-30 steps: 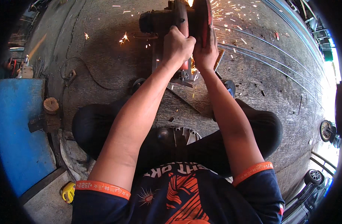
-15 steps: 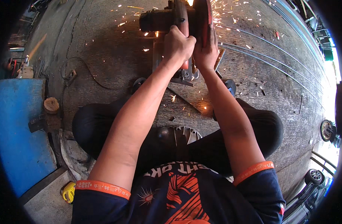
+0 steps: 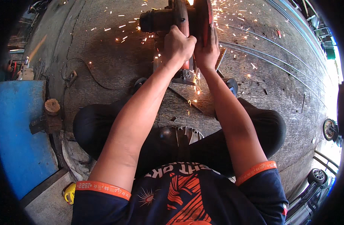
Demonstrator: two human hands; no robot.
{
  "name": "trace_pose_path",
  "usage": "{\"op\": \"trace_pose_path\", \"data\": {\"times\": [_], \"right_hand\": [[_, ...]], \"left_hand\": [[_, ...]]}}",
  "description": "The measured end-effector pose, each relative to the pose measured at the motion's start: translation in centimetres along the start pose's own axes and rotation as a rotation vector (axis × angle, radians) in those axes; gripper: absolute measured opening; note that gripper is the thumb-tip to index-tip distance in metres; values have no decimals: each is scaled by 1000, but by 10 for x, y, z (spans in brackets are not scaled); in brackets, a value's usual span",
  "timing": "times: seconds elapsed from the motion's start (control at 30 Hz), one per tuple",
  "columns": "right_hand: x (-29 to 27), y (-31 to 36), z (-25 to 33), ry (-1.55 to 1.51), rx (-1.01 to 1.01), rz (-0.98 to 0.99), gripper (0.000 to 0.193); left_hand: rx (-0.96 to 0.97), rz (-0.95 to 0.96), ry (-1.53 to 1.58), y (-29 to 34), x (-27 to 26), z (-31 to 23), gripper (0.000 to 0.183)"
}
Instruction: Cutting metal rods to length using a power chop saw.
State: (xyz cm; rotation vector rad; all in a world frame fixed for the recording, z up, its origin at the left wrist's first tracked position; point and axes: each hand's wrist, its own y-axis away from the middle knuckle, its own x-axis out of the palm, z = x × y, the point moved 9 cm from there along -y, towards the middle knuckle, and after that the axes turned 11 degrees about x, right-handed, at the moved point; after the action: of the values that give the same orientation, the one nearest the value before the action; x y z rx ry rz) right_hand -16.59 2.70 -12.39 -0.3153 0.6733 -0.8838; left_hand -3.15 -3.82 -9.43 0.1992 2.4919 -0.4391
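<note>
My left hand (image 3: 178, 45) is closed around the red handle (image 3: 183, 24) of a chop saw, its thumb lying toward the right. Just beside it, my right hand (image 3: 207, 56) rests against the red blade guard (image 3: 205, 28), with visible fingers stretched flat along the guard's side. The dark motor housing (image 3: 157, 20) sticks out to the left. Bright sparks fly at the top on both sides of the saw, and some fall below the guard. My hands and the saw hide most of the base (image 3: 183, 80); the cutting point is out of sight.
Long metal rods (image 3: 269, 56) lie on the floor at the right. A cable (image 3: 90, 71) curves along the left, near a blue panel (image 3: 21, 131) and a wooden block (image 3: 52, 107). A yellow tape measure (image 3: 70, 193) sits lower left. My crossed legs (image 3: 262, 123) are below the saw.
Sparks have shifted, with a denser stream now falling below the guard. Both hands and the saw stay almost in the same place.
</note>
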Motion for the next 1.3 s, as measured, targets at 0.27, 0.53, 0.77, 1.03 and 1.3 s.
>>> {"op": "trace_pose_path", "data": {"times": [0.27,0.53,0.77,1.03,1.3], "right_hand": [[0,1,-1,6,-6,-8,60],[0,2,1,12,-7,-3,60],[-3,2,3,4,-33,-17,62],[-3,3,1,24,-16,-9,62],[-3,4,3,31,-12,-14,65]], "left_hand": [[27,3,48,1,-1,-4,38],[-12,-12,-4,2,0,3,42],[4,17,15,2,1,-1,40],[10,-1,8,4,-1,-5,39],[17,6,11,4,2,1,38]]}}
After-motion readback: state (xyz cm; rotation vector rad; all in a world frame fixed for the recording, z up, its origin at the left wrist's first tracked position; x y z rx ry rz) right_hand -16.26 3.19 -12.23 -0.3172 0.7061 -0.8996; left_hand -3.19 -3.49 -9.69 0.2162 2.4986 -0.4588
